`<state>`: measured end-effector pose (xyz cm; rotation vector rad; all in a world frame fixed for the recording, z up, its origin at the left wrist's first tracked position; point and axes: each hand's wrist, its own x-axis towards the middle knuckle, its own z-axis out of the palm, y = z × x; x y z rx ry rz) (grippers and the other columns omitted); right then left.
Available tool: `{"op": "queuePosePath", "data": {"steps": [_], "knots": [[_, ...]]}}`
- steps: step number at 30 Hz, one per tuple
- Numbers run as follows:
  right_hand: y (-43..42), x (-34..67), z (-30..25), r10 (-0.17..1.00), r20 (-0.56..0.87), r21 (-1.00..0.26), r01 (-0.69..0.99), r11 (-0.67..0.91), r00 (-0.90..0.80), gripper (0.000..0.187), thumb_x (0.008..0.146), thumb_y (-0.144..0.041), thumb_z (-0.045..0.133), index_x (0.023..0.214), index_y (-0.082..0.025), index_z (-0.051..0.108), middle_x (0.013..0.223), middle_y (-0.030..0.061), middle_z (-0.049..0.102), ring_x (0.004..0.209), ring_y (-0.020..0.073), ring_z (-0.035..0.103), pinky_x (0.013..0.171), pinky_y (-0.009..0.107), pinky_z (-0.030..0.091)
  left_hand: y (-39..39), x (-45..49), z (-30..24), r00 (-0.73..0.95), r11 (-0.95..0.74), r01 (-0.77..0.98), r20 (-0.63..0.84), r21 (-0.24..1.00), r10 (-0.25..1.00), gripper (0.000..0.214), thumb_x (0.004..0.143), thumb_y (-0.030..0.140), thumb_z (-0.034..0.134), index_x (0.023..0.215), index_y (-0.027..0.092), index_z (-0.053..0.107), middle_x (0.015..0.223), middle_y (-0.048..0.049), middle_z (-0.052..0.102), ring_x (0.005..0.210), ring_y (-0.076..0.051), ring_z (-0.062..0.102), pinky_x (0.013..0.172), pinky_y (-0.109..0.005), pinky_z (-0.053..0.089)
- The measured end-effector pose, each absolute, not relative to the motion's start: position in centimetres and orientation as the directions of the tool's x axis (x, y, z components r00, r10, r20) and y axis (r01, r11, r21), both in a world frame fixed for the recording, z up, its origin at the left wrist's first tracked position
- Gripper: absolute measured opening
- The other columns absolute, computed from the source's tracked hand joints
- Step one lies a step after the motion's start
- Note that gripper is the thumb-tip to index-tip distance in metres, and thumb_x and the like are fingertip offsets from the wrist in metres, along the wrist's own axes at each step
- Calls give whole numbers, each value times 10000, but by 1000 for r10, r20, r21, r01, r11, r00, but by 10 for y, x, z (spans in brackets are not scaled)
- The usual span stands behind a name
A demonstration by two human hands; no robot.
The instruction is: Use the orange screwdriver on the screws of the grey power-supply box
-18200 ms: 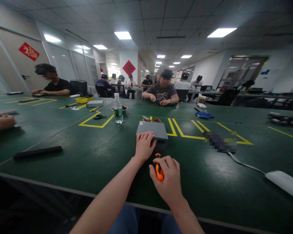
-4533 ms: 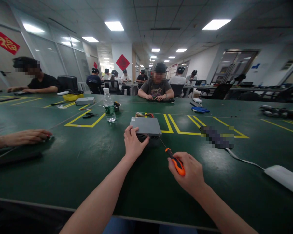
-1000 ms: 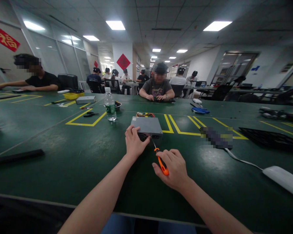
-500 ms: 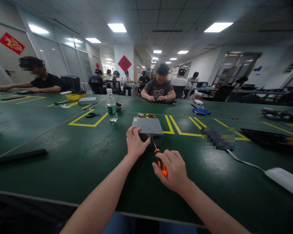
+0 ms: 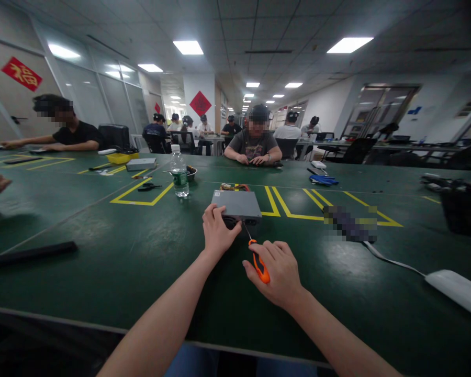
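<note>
A grey metal computer power supply lies on the green table in front of me, its cables bunched at the far side. My left hand grips its near left corner, thumb against the front face and fingers on the top edge. In my right hand is a screwdriver with an orange and black handle. Its thin shaft slants up to the near face of the power supply, beside my left thumb. Whether the tip sits in a screw is too small to tell.
A water bottle stands left of the power supply, with a bowl behind it. A black bar lies at the left. To the right are a power strip with its cord and blue gloves. A co-worker sits opposite.
My hands, the screwdriver and the power supply look almost unmoved. Another person's hand has come in at the left edge. The black item at the right has shifted, and the hand there is gone.
</note>
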<state>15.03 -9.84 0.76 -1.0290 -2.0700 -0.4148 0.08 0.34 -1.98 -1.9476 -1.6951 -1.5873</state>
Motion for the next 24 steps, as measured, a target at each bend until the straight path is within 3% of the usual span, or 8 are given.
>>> {"op": "queuePosePath", "data": {"steps": [3, 10, 14, 17, 24], "knots": [[-96, 151, 3, 538, 783, -104, 787, 608, -312, 188, 821, -282, 473, 942, -141, 500, 708, 20, 594, 571, 117, 498, 703, 307, 351, 4, 1, -20, -170, -362, 779, 728, 512, 664, 525, 635, 363, 660, 1066, 203, 407, 1191, -100, 354, 1153, -290, 369, 901, -476, 376], [-98, 151, 5, 550, 713, -31, 764, 644, -434, 65, 755, -208, 486, 773, -182, 543, 716, 23, 538, 671, 147, 486, 706, 314, 336, 2, 2, -19, -171, -374, 769, 730, 519, 662, 515, 634, 356, 661, 1059, 205, 412, 1187, -97, 356, 1154, -290, 368, 901, -474, 378], [-97, 151, 5, 569, 730, -91, 771, 630, -379, 165, 801, -311, 488, 865, -164, 527, 733, 27, 570, 642, 142, 506, 706, 318, 338, 3, 1, -19, -178, -374, 766, 731, 523, 658, 513, 631, 360, 664, 1053, 208, 414, 1183, -94, 357, 1140, -289, 382, 902, -478, 375], [-95, 151, 4, 548, 759, -100, 769, 631, -351, 166, 812, -265, 463, 925, -149, 503, 718, 16, 581, 583, 120, 500, 700, 307, 344, 3, 1, -19, -174, -370, 771, 730, 519, 661, 520, 632, 362, 662, 1057, 204, 408, 1184, -101, 357, 1142, -289, 378, 898, -474, 380], [-98, 151, 7, 544, 709, -25, 755, 656, -449, 88, 751, -223, 480, 775, -180, 553, 714, 26, 501, 673, 148, 453, 690, 310, 330, 1, 2, -18, -181, -380, 763, 738, 523, 651, 509, 627, 358, 662, 1046, 206, 416, 1176, -97, 367, 1134, -287, 388, 903, -464, 370]]}}
